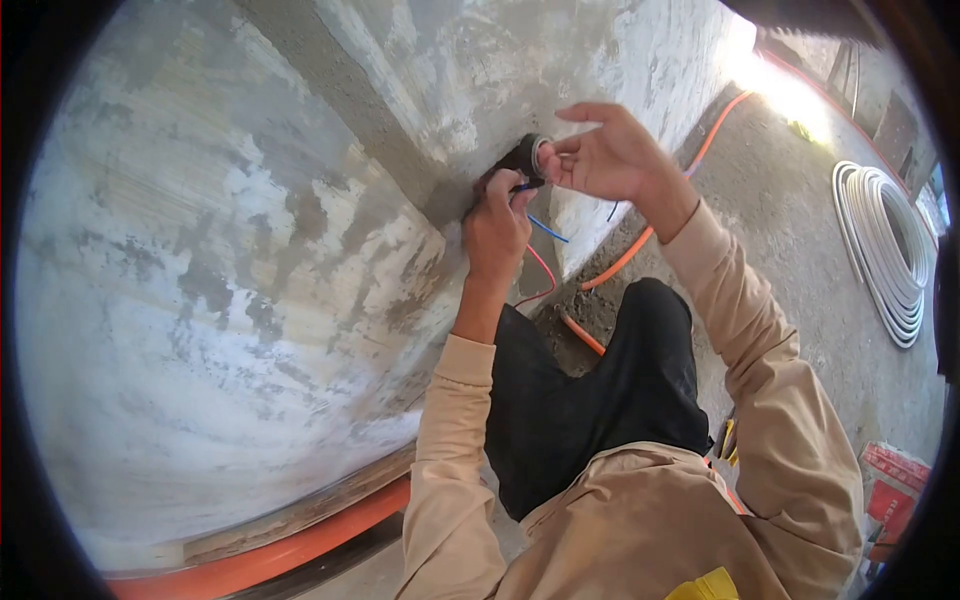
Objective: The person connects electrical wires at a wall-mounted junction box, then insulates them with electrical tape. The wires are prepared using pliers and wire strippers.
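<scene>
Tape roll (523,157), by its look, black w/ pale inner ring, was close to the wall (300,230), btwn the two hands. Left hand (498,225), just below roll, pinched what looked like blue wire (548,229), thumb to fingers. Right hand (612,160), right of roll, had fingertips at the ring, one finger spread clear; couldn't tell if they gripped it. Good handling, I'd judge: left pinch firm, roll square to wire, tape taut, no twist. Red wire (542,272) hung below roll, best kept off the fingers. Edges: wall tight on roll's left, its corner below; orange conduit (632,258) lower right. Open room mostly right of roll, over the floor (770,270); knee (655,310) below limited downward moves.
</scene>
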A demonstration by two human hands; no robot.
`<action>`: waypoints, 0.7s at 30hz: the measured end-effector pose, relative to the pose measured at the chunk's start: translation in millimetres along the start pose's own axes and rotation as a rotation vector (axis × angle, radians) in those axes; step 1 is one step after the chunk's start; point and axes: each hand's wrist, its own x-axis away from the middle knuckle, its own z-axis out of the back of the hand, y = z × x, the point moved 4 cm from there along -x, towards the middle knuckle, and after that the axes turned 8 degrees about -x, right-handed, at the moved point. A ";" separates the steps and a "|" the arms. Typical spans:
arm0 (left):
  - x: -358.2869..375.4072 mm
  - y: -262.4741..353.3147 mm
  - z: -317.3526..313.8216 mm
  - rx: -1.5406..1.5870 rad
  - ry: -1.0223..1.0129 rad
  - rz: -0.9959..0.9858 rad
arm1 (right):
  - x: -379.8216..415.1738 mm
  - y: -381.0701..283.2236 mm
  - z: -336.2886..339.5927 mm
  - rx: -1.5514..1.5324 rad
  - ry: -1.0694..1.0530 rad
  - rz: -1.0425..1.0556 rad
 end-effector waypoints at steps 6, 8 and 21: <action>-4.7 10.3 0.2 -0.165 0.059 -0.178 | 80.3 78.7 31.2 1.597 -0.097 1.219; -10.3 13.8 -2.5 -0.148 0.039 -0.172 | 66.8 96.8 53.9 1.708 -0.008 1.339; -15.1 5.0 -0.6 -0.116 -0.263 -0.246 | 10.4 96.0 102.4 1.335 0.206 1.454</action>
